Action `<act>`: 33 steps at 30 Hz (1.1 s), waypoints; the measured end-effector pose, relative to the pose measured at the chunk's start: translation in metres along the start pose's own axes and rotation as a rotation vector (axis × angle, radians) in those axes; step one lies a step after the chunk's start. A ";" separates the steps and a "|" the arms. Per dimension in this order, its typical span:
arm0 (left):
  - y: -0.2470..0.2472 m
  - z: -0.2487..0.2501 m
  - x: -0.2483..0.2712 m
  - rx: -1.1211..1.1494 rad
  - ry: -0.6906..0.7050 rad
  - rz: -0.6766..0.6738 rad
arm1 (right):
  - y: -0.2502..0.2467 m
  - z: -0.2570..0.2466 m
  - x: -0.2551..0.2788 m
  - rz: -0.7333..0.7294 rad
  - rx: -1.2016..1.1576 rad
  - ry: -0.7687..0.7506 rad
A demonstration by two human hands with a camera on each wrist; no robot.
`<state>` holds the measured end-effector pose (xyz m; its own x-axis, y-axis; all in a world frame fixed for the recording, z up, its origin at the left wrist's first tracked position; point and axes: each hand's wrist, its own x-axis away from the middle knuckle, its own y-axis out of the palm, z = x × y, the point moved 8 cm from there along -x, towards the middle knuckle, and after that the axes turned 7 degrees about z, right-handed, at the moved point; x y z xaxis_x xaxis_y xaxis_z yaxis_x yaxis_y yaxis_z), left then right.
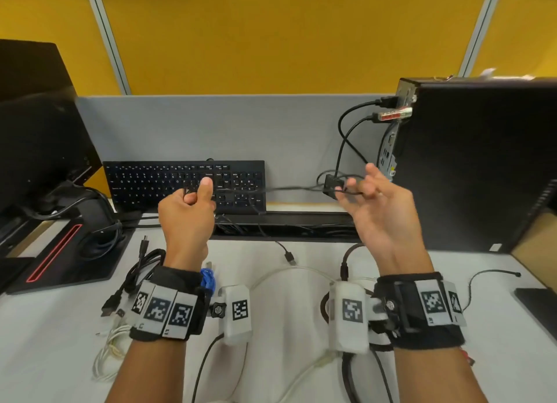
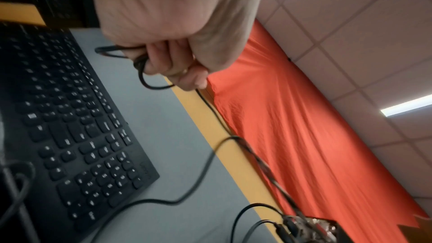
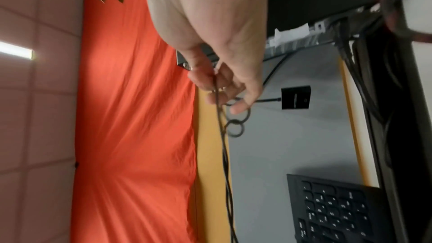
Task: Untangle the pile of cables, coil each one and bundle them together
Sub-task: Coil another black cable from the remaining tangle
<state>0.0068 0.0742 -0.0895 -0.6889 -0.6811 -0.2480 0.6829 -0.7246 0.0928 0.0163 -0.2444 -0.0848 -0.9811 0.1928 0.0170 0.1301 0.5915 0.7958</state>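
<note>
Both wrists, each strapped with a black band carrying white blocks printed with square black markers, fill the near edge of the head view. Under them, on the white bench, lie loose cables: a coiled white cable beneath the left wrist, a bunch of black cables with plugs beside it, a small blue cable bundle just inside the left wrist, and a long white cable running between the two wrists.

Raised above the bench, the left hand is closed in a fist around a thin black cable, thumb up; the left wrist view shows the fingers curled round a few gathered turns of it. From that grip the cable runs across to the right hand, whose fingers are half spread and loosely bent, with the cable hooked over them in small loops. Beyond the right hand's grip a small black box sits on the grey partition panel.

Beyond the left hand's grip a black keyboard leans on that panel. Right of the right hand stands a black computer tower.
</note>
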 end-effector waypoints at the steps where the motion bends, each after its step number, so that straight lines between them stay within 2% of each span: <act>1: 0.000 -0.004 -0.002 0.000 0.000 0.000 | 0.001 -0.005 0.001 -0.028 -0.057 -0.015; 3: -0.001 -0.014 -0.003 -0.001 0.009 -0.020 | 0.000 -0.010 0.004 -0.064 -0.104 -0.025; 4: -0.002 -0.017 -0.003 -0.012 0.010 -0.036 | -0.002 -0.012 0.006 -0.069 -0.052 -0.039; 7: -0.005 -0.025 -0.006 -0.069 -0.019 -0.083 | 0.002 -0.011 0.013 -0.125 0.386 -0.142; 9: -0.008 -0.024 -0.009 -0.077 -0.051 -0.107 | 0.012 -0.009 0.020 -0.194 0.520 -0.144; 11: -0.009 -0.020 -0.014 -0.092 -0.060 -0.134 | 0.019 -0.016 0.025 -0.210 0.403 -0.166; 14: -0.017 -0.015 -0.017 -0.159 -0.098 -0.134 | 0.022 -0.033 0.034 -0.183 0.020 -0.168; 16: -0.023 -0.015 -0.018 -0.200 -0.147 -0.120 | 0.020 -0.036 0.041 -0.181 -0.124 -0.143; 21: -0.024 -0.001 -0.011 -0.257 -0.114 -0.177 | 0.021 -0.045 0.061 -0.138 -0.171 -0.169; 25: -0.032 0.006 -0.013 -0.322 -0.089 -0.170 | 0.020 -0.059 0.076 -0.110 -0.130 -0.202; 28: -0.038 0.026 -0.019 -0.445 -0.006 -0.152 | 0.013 -0.068 0.080 -0.073 -0.081 -0.182; 30: -0.043 0.043 -0.026 -0.468 0.032 -0.115 | 0.008 -0.072 0.082 -0.049 0.074 -0.185; 33: -0.049 0.067 -0.033 -0.497 0.103 -0.089 | 0.008 -0.071 0.086 -0.114 0.744 -0.206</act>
<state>-0.0200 0.1249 -0.0211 -0.7393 -0.5867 -0.3303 0.6728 -0.6246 -0.3965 -0.0774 -0.2790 -0.0343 -0.9571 0.1982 -0.2115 0.1637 0.9718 0.1697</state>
